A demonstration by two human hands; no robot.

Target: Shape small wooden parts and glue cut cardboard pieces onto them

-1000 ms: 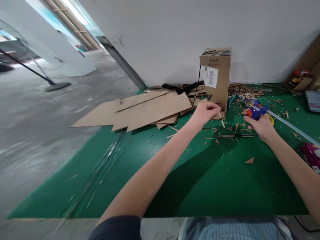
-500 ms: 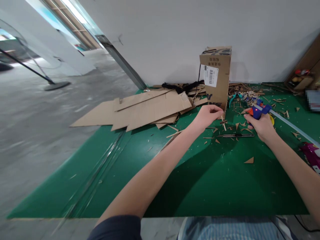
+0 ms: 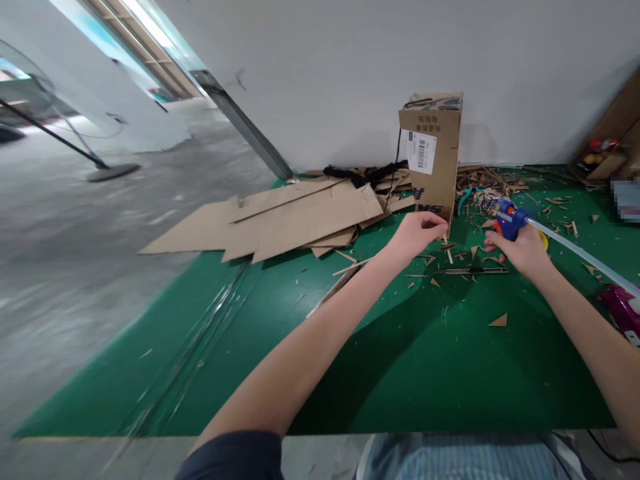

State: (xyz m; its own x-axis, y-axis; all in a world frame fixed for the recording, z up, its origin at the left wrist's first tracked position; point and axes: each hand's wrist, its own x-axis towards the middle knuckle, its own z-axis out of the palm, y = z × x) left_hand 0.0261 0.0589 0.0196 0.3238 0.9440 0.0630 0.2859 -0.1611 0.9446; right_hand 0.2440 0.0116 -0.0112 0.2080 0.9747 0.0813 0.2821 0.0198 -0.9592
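My left hand [image 3: 417, 235] is closed in a pinch on a thin wooden stick [image 3: 449, 255], which slants down in front of the cardboard box [image 3: 440, 157]. A small brown piece [image 3: 447, 247] sits across the stick; whether it is joined to it I cannot tell. My right hand [image 3: 525, 252] is wrapped round a blue glue gun [image 3: 511, 223] with an orange trigger. A long translucent glue stick [image 3: 580, 252] juts from the gun toward the right. Below the hands a utility knife [image 3: 470, 271] lies on the green table [image 3: 425, 373].
Flat cardboard sheets [image 3: 305, 220] are stacked at the left, with a black cloth-like thing [image 3: 363, 175] behind them. Cardboard scraps [image 3: 480, 177] and teal-handled pliers [image 3: 465, 199] lie near the wall. A purple packet-like object [image 3: 620, 312] is at the right edge.
The glue gun in my right hand has shifted slightly left and tilted, its rear with the glue stick swinging left and down. My left hand and its stick have barely moved.
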